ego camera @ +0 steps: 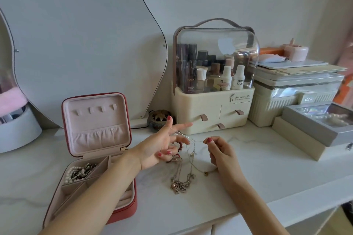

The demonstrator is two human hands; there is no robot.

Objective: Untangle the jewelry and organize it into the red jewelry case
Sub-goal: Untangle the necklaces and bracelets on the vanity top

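**One compartment filled, the chains still knotted**

The red jewelry case (pixel 122 213) lies open at about eight o'clock on the white marble-look counter (pixel 267 173), its lid propped upright. The back-left compartment already holds a pearl strand mixed with dark beads (pixel 80 170); the other compartments that show look bare, though the left forearm hides part of the tray. The four hooks inside the lid carry nothing.

What remains sits at the centre of the view. The left hand (pixel 162 145) pinches a fine chain (pixel 196 141) between thumb and one finger, its other fingers splayed, and a dark red bead bracelet (pixel 178 147) appears caught against those fingers. The right hand (pixel 219 150), at about three o'clock from the left, pinches the same chain's other end, so the strand runs taut between them. From it, further thin chains hang down to a tangled rose-gold clump (pixel 179 185) resting on the counter at six o'clock from the hands, just right of the case.

By this evidence the work looks early: one lot stowed, several chains still to be separated and placed.
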